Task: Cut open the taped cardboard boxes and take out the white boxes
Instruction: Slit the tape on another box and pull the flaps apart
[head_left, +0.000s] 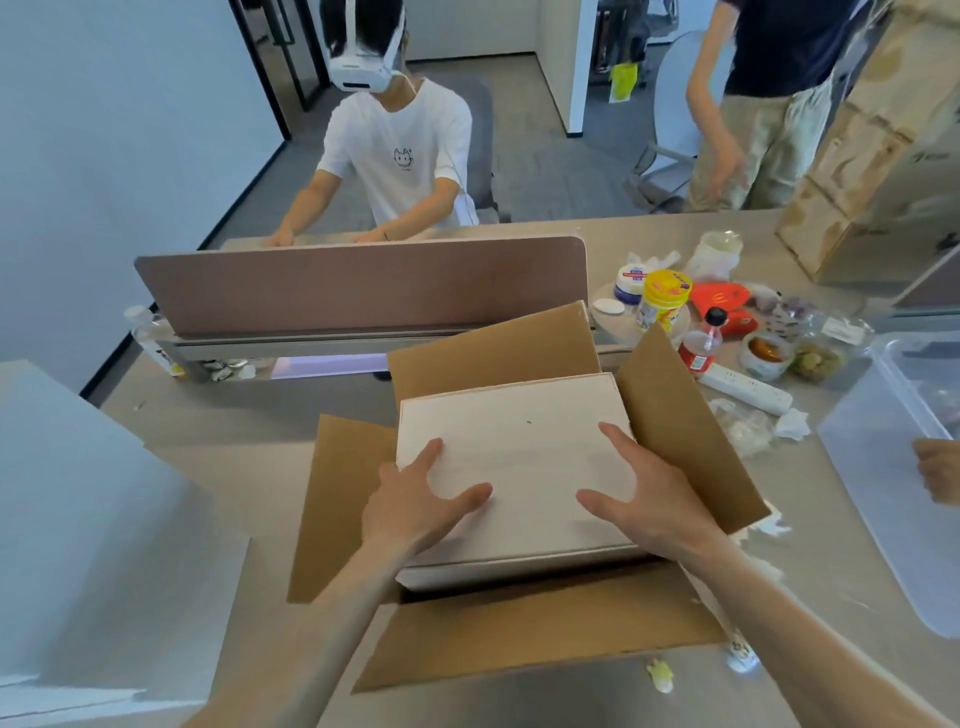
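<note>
Head view: open cardboard box (524, 639) sits by the near edge of the desk (234, 431), all four flaps folded outward. White box (519, 441) is inside it and fills the opening, top face up. Left hand (415, 504) lies on the white box's near-left corner, thumb and forefinger spread wide and straight on the top face. Right hand (649, 493) mirrors it on the near-right side, thumb splayed across the top, forefinger along the right edge beside the raised right flap. Remaining fingers of both hands are possibly tucked down the sides; hidden, cannot tell.

Brown divider panel (358, 286) stands along the desk's far edge. Person in a white T-shirt (400, 150) wearing a headset sits behind it. Second person (763, 104) stands at far right, next to stacked cartons (872, 156). Toward the far-right corner: yellow-lidded jar (665, 299), red-labelled bottle (701, 343), white power strip (745, 387). Clear plastic bin (893, 441) at the right edge.
</note>
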